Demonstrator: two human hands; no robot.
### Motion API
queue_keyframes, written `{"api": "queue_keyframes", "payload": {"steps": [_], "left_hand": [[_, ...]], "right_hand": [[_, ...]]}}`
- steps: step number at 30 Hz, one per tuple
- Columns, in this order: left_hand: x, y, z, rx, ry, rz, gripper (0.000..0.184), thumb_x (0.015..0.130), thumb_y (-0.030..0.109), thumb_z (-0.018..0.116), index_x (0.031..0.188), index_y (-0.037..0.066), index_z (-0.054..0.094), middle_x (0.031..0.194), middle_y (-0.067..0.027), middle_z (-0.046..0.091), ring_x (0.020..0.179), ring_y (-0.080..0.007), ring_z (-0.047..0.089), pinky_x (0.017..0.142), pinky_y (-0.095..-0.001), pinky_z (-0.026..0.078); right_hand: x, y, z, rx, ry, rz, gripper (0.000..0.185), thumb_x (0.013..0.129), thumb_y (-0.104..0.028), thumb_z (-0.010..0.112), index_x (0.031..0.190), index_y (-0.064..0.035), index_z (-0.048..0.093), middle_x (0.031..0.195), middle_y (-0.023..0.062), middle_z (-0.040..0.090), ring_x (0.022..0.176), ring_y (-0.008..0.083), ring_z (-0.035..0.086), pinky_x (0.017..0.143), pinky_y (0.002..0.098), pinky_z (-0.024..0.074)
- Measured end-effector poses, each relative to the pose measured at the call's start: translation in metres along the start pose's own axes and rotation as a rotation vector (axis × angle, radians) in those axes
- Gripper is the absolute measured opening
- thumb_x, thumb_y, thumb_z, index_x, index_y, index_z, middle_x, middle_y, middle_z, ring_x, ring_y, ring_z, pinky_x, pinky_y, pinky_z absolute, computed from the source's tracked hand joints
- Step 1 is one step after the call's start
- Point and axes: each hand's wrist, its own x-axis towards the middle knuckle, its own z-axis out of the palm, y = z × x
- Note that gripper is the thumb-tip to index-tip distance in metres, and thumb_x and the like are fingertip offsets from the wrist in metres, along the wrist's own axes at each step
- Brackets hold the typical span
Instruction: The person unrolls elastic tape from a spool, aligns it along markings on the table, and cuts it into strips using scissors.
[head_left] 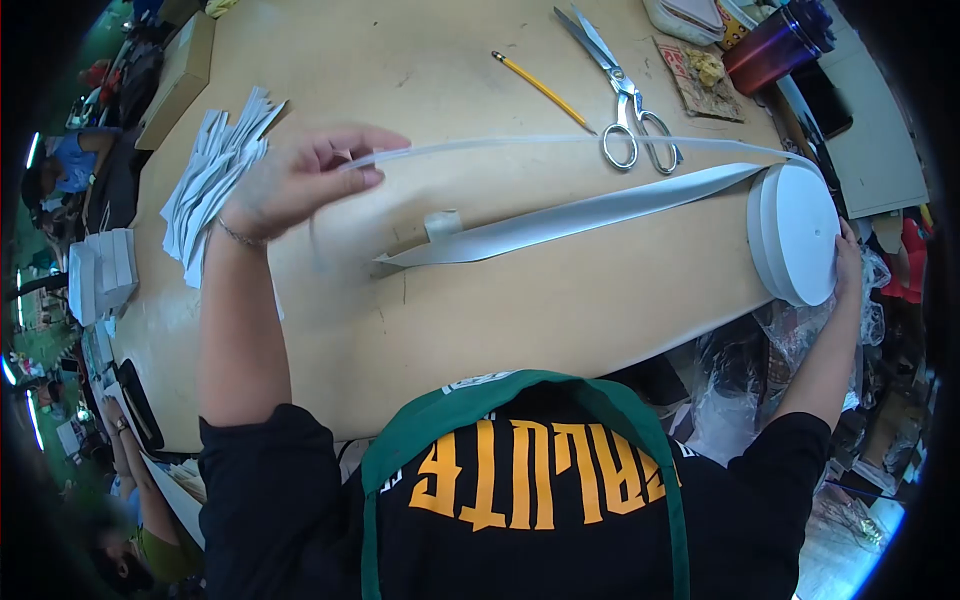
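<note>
A thin whitish strip [520, 142] runs across the table from my left hand [305, 178] to a white round spool [797, 235] at the right. My left hand pinches the strip's free end between thumb and fingers and is slightly blurred. Against the spool's right side rests my right hand [848, 262], its fingers mostly hidden behind the rim. Below the strip lies a long pale-grey folded piece [580, 213] with pointed ends, its right tip near the spool. A small whitish roll [443, 225] touches its upper edge near the left end.
Silver scissors [620, 85] and a yellow pencil [545, 92] lie beyond the strip. A pile of cut strips [215, 175] is at the left. A dark tumbler [778, 48] and a phone [823, 100] are at the back right. Other people sit at far left.
</note>
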Motion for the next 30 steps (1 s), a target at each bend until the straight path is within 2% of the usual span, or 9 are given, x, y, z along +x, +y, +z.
{"api": "queue_keyframes", "payload": {"steps": [2, 7, 10, 11, 12, 16, 19, 22, 30], "left_hand": [[-0.013, -0.019, 0.014, 0.08, 0.024, -0.04, 0.033, 0.082, 0.013, 0.062, 0.112, 0.001, 0.057, 0.098, -0.004, 0.061, 0.087, -0.0115, 0.055, 0.08, -0.0247, 0.044], [-0.041, -0.058, 0.035, 0.22, 0.077, -0.188, 0.034, 0.081, 0.01, 0.061, 0.114, 0.001, 0.056, 0.101, -0.0054, 0.059, 0.094, -0.0128, 0.054, 0.086, -0.0271, 0.042], [-0.054, -0.065, 0.032, 0.183, 0.173, -0.144, 0.038, 0.078, 0.013, 0.064, 0.113, 0.0, 0.057, 0.101, -0.0065, 0.059, 0.096, -0.0149, 0.054, 0.087, -0.029, 0.042], [-0.055, -0.066, 0.032, 0.093, 0.231, -0.145, 0.036, 0.078, 0.014, 0.066, 0.111, 0.0, 0.058, 0.1, -0.0057, 0.06, 0.094, -0.0136, 0.054, 0.085, -0.0277, 0.042], [-0.058, -0.069, 0.03, -0.001, 0.278, -0.146, 0.035, 0.078, 0.015, 0.067, 0.109, 0.0, 0.058, 0.099, -0.0048, 0.06, 0.092, -0.0122, 0.054, 0.084, -0.0263, 0.043], [-0.056, -0.1, 0.008, 0.007, 0.453, -0.105, 0.029, 0.087, 0.019, 0.059, 0.109, 0.001, 0.059, 0.096, -0.0002, 0.059, 0.087, -0.0091, 0.052, 0.079, -0.0225, 0.041], [-0.046, -0.119, 0.003, 0.106, 0.636, -0.081, 0.026, 0.089, 0.022, 0.056, 0.103, 0.001, 0.061, 0.084, 0.0004, 0.057, 0.074, -0.0097, 0.048, 0.069, -0.0224, 0.039], [-0.039, -0.127, -0.002, 0.521, 0.698, -0.037, 0.025, 0.09, 0.024, 0.055, 0.095, 0.0, 0.062, 0.071, -0.0022, 0.049, 0.065, -0.0126, 0.043, 0.062, -0.0244, 0.036], [-0.042, -0.12, 0.007, 0.575, 0.803, -0.057, 0.024, 0.091, 0.022, 0.053, 0.09, -0.001, 0.061, 0.068, -0.0041, 0.043, 0.065, -0.0137, 0.043, 0.06, -0.0254, 0.035]], "right_hand": [[0.011, 0.005, 0.0, -0.054, 0.007, -0.026, 0.039, 0.091, -0.014, 0.039, 0.129, -0.0047, 0.044, 0.123, 0.0077, 0.051, 0.11, 0.0162, 0.048, 0.095, 0.0271, 0.0345], [0.025, 0.023, -0.004, 0.041, -0.001, 0.005, 0.037, 0.092, -0.014, 0.037, 0.126, -0.0031, 0.046, 0.121, 0.0088, 0.053, 0.11, 0.0176, 0.049, 0.095, 0.0278, 0.0349], [0.008, 0.007, 0.009, 0.041, 0.006, -0.045, 0.036, 0.092, -0.015, 0.037, 0.123, -0.0016, 0.048, 0.118, 0.0087, 0.054, 0.108, 0.017, 0.05, 0.094, 0.0287, 0.0353], [0.023, 0.022, -0.003, -0.162, -0.001, -0.111, 0.036, 0.092, -0.016, 0.036, 0.122, 0.0, 0.049, 0.115, 0.0089, 0.056, 0.106, 0.0171, 0.051, 0.093, 0.0287, 0.0365], [0.018, 0.021, 0.004, 0.064, 0.006, -0.064, 0.035, 0.092, -0.015, 0.036, 0.12, 0.0005, 0.05, 0.113, 0.0088, 0.057, 0.104, 0.0171, 0.052, 0.092, 0.0286, 0.0378], [0.007, 0.006, 0.015, -0.243, 0.094, -0.116, 0.038, 0.084, -0.014, 0.04, 0.119, -0.0018, 0.053, 0.11, 0.0107, 0.058, 0.102, 0.0195, 0.052, 0.091, 0.0308, 0.0378], [-0.019, -0.018, 0.033, -0.156, 0.167, -0.062, 0.035, 0.088, -0.014, 0.043, 0.119, -0.0021, 0.052, 0.106, 0.008, 0.059, 0.096, 0.0144, 0.054, 0.085, 0.0261, 0.04], [-0.023, -0.019, 0.037, -0.155, 0.192, -0.058, 0.031, 0.09, -0.015, 0.045, 0.117, -0.0019, 0.053, 0.102, 0.0054, 0.06, 0.091, 0.0117, 0.054, 0.081, 0.0239, 0.0413], [-0.029, -0.018, 0.036, -0.065, 0.238, -0.069, 0.032, 0.087, -0.022, 0.055, 0.108, 0.0015, 0.059, 0.092, 0.0071, 0.063, 0.083, 0.0124, 0.056, 0.077, 0.0265, 0.0435]]}}
